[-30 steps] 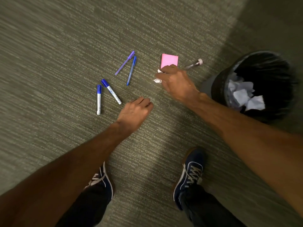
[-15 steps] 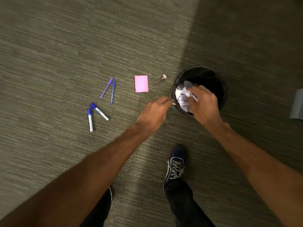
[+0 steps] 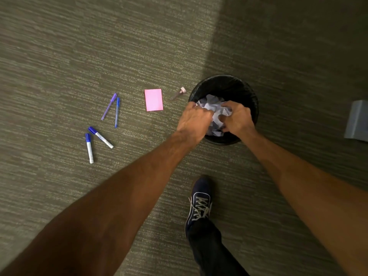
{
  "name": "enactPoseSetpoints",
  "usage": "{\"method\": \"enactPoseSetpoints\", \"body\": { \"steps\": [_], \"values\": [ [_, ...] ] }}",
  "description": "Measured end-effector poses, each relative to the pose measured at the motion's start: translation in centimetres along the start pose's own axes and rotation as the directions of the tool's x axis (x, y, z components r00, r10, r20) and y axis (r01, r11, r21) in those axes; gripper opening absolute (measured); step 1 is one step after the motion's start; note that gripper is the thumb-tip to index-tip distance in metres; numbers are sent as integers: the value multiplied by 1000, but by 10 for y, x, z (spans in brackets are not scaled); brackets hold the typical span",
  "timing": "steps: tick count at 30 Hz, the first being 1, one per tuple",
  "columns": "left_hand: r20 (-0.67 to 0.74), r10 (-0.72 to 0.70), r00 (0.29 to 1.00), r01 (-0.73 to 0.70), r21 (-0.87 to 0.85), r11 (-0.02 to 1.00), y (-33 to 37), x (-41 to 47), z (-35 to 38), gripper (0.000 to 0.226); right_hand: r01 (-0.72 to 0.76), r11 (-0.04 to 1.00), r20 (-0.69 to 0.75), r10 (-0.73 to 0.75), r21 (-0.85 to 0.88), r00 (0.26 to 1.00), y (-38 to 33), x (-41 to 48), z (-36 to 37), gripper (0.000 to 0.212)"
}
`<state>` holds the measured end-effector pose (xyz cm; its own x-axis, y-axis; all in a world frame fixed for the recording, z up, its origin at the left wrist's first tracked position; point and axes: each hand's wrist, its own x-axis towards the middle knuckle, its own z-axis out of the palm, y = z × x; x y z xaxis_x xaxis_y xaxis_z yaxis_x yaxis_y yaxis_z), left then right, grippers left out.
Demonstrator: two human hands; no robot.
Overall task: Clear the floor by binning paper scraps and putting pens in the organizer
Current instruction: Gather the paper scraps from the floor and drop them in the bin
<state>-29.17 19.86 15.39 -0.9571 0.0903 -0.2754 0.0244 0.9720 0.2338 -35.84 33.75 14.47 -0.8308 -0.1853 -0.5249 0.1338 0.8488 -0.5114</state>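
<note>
A black waste bin (image 3: pixel 225 77) stands on the carpet with crumpled white paper (image 3: pixel 211 105) inside. Both my hands are over its opening, close together. My left hand (image 3: pixel 194 121) has its fingers curled down at the bin's left rim; what they hold is hidden. My right hand (image 3: pixel 237 119) curls its fingers and thumb onto the crumpled paper. Left of the bin lie a pink sticky note (image 3: pixel 153 100), a purple pen (image 3: pixel 109 106), a blue pen (image 3: pixel 117 112) and two blue-capped white markers (image 3: pixel 100 137) (image 3: pixel 89 148). A short capped pen (image 3: pixel 179 93) lies by the bin.
A grey box-like object (image 3: pixel 357 121) sits at the right edge, cut off by the frame. My dark shoe (image 3: pixel 199 202) is planted just below the bin. Grey-green carpet (image 3: pixel 79 46) spreads all around the scattered items.
My right hand lifted a white scrap from beside the pink note and carried it over the bin. My left hand followed from the floor to the bin's rim. The view shifted right.
</note>
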Motion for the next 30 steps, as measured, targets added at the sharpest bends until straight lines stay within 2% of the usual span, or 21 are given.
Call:
{"method": "enactPoseSetpoints", "body": {
  "steps": [5, 8, 10, 13, 16, 20, 23, 27, 30],
  "values": [
    [-78, 75, 994, -84, -121, 989, -3, 3, 0, 41, 94, 979, -16, -98, -181, 995, -6, 6, -3, 33],
    [-91, 59, 994, -75, -176, 982, -12, -5, -6, 46, 109, 956, -26, -121, -271, 992, -16, 0, -5, 38],
    [-128, 24, 992, -53, -225, 973, -20, -14, -11, 48, 89, 938, -113, -133, -335, 985, -26, -9, -8, 35],
    [-206, -49, 977, -13, -287, 958, -35, -34, -19, 48, 103, 943, -269, -193, -316, 944, -50, -30, -10, 28],
    [-247, -152, 957, 51, -372, 927, -54, -64, -23, 54, 193, 947, -340, -275, -256, 899, -77, -57, -7, 23],
    [-152, -299, 942, 213, -418, 883, -97, -118, -24, 67, 348, 920, -293, -388, -182, 874, -116, -92, 20, 18],
    [-106, -354, 929, 279, -427, 860, -131, -157, -21, 70, 413, 900, -234, -436, -143, 869, -138, -109, 50, 16],
    [-90, -379, 921, 317, -392, 864, -174, -195, -6, 69, 413, 897, -171, -436, -156, 884, -161, -112, 95, 18],
    [-70, -383, 921, 333, -368, 868, -202, -203, 11, 69, 337, 928, -128, -358, -158, 925, -171, -97, 130, 19]
  ]
}}
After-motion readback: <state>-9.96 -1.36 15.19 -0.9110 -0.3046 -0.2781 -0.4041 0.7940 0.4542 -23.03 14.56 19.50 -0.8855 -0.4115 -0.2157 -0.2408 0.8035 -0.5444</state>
